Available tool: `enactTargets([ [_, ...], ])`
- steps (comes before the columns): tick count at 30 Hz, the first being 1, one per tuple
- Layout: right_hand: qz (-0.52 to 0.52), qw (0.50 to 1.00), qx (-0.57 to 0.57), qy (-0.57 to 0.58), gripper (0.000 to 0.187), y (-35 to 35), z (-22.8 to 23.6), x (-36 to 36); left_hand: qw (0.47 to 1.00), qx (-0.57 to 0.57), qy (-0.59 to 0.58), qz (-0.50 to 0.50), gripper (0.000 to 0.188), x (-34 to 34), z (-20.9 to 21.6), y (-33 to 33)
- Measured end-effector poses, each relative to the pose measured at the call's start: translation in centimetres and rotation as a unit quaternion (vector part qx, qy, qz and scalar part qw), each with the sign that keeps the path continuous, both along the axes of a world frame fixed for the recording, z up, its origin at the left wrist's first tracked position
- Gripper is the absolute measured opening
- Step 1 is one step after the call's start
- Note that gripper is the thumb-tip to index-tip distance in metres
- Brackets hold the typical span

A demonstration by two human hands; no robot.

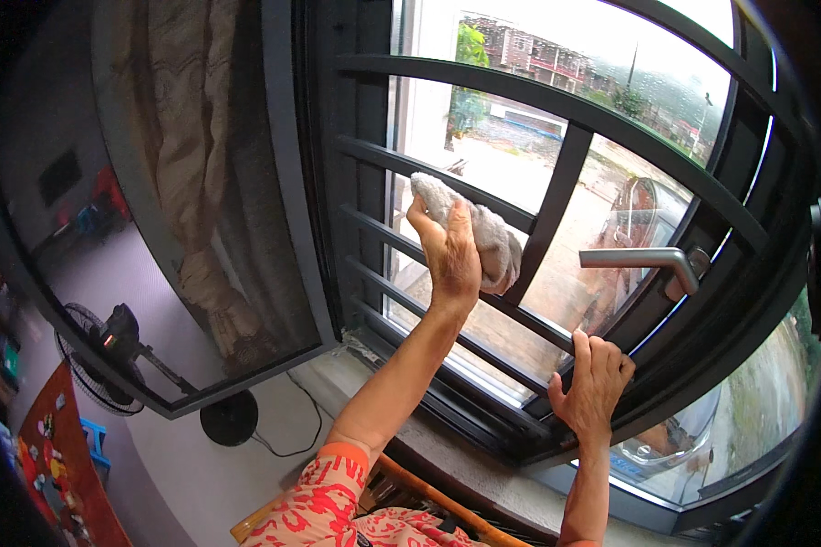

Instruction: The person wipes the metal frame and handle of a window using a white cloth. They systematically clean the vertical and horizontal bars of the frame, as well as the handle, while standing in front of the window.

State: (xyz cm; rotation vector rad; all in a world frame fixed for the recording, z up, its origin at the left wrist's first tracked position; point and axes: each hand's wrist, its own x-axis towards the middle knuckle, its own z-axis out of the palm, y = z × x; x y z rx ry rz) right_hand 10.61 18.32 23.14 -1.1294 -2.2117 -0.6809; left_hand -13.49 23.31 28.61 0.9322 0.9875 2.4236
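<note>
Hands: left (451, 258) grasps a crumpled off-white cloth (485, 234); right (594, 383) grips the dark window frame (702, 360).

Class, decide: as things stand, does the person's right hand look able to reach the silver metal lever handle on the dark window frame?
Probably yes: the right hand grips the dark window frame just below the silver lever handle, with nothing between them.
</note>
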Motion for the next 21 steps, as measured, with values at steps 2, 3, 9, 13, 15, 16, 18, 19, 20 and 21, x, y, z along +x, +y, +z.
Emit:
enactTargets([
  [2,0.001,1.000,-0.009,-0.001,0.068,0.0,0.1,-0.1,1.000,0.005,-0.015,-0.022,0.058,1.0,-0.2,-0.3],
  [3,0.000,1.000,-0.015,-0.001,0.068,0.0,0.3,-0.1,0.999,-0.005,-0.024,-0.033,0.058,1.6,0.0,-0.9],
  [9,0.012,1.000,-0.022,0.006,0.068,0.0,0.2,0.4,0.971,0.091,0.222,0.007,0.043,2.9,-0.1,-3.3],
  [13,0.010,1.000,-0.020,0.010,0.070,-0.1,0.3,0.4,0.879,0.093,0.392,0.254,0.043,4.6,4.4,-1.9],
  [15,0.012,0.999,-0.030,0.016,0.073,-0.1,0.3,0.4,0.822,0.087,0.450,0.338,0.044,5.2,5.6,-1.1],
  [16,0.013,0.999,-0.035,0.019,0.074,-0.1,0.4,0.4,0.815,0.078,0.458,0.347,0.045,5.3,5.8,-1.1],
  [18,0.007,0.999,-0.037,0.021,0.074,-0.2,0.3,0.4,0.799,0.057,0.476,0.362,0.049,5.6,5.9,-1.3],
  [19,0.005,0.999,-0.038,0.022,0.075,-0.2,0.3,0.5,0.796,0.045,0.485,0.359,0.047,5.8,5.8,-1.5],
  [20,0.008,0.999,-0.035,0.023,0.075,-0.1,0.2,0.5,0.789,0.041,0.493,0.364,0.047,5.7,5.4,-1.6],
  [21,0.011,0.999,-0.032,0.023,0.075,0.0,0.1,0.6,0.783,0.037,0.501,0.368,0.048,5.6,4.9,-1.5],
])
